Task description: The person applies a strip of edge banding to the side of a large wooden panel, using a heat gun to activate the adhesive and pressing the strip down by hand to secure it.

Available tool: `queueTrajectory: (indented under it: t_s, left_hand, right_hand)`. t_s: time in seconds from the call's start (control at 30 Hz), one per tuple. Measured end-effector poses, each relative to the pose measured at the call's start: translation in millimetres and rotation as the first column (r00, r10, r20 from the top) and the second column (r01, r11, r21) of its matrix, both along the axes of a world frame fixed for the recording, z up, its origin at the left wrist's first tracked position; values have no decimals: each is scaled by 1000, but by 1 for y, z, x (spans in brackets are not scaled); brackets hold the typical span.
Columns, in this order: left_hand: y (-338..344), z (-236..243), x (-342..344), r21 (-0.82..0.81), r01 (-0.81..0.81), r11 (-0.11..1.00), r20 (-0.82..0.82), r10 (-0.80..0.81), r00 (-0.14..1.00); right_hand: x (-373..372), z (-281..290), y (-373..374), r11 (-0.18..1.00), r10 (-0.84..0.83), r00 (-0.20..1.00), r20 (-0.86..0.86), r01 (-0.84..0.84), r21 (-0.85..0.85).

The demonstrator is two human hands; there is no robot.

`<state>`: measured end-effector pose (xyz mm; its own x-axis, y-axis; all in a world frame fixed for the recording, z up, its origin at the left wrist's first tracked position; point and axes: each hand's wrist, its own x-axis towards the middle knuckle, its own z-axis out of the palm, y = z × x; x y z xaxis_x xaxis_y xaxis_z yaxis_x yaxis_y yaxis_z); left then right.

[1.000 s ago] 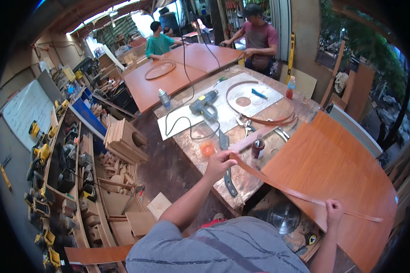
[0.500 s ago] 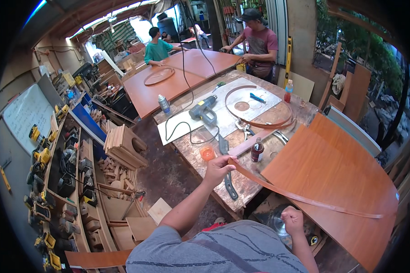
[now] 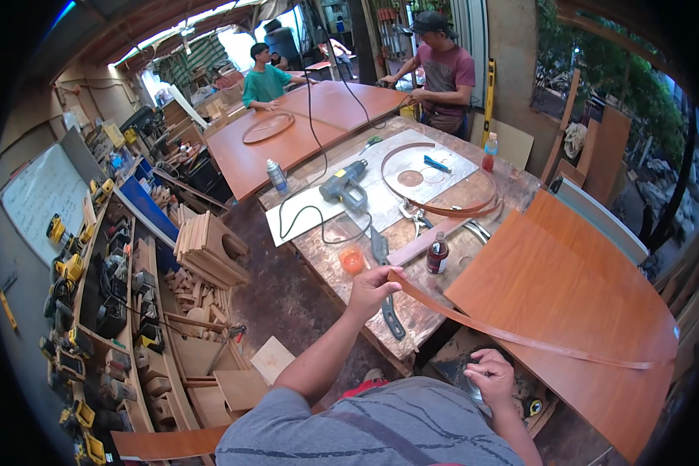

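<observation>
My left hand (image 3: 371,293) pinches one end of a thin reddish-brown edge-banding strip (image 3: 467,320) between thumb and fingers. The strip trails to the right and lies across a wood-grain panel (image 3: 590,295) with a curved edge. My right hand (image 3: 492,377) is near my body, below the strip and apart from it. Its fingers are curled together; whether something small is in them I cannot make out. Close to my left hand are a long black-handled tool (image 3: 393,317), a bottle of dark liquid (image 3: 437,255) and an orange round item (image 3: 352,260).
On the workbench (image 3: 512,182) lie a heat gun (image 3: 345,188) with its cord, a coiled strip (image 3: 443,210), pliers (image 3: 416,217) and a spray can (image 3: 276,177). Two people stand by large panels (image 3: 287,147) beyond. Tool shelves (image 3: 120,311) line the left.
My right hand has turned and its fingers have loosened from a fist into a pinch-like curl. My left hand keeps its hold on the strip. The person in green has turned their head.
</observation>
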<state>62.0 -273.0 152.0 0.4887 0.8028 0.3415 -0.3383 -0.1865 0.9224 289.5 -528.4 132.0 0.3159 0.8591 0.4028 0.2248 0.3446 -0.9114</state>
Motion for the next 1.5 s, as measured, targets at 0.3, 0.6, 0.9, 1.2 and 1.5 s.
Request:
queueTrajectory:
  t_s: [0.3,0.6,0.9,1.2,1.5]
  left_hand:
    - [2,-1,-1,-4,0,1000,-8,0,1000]
    - [1,2,-3,-6,-12,1000,-8,12,1000]
    - [1,12,0,99,-40,994,-180,58,982]
    - [5,9,7,71,-20,997,106,13,994]
    - [1,3,-2,73,-11,997,125,1,992]
  right_hand:
    - [8,-3,-5,992,4,979,-202,-29,-119]
    - [-2,2,2,999,33,999,-29,-34,-40]
    - [15,-19,7,984,-118,990,81,128,-125]
    - [19,31,99,979,-6,933,361,79,-187]
    - [20,21,142,960,211,891,401,-111,-258]
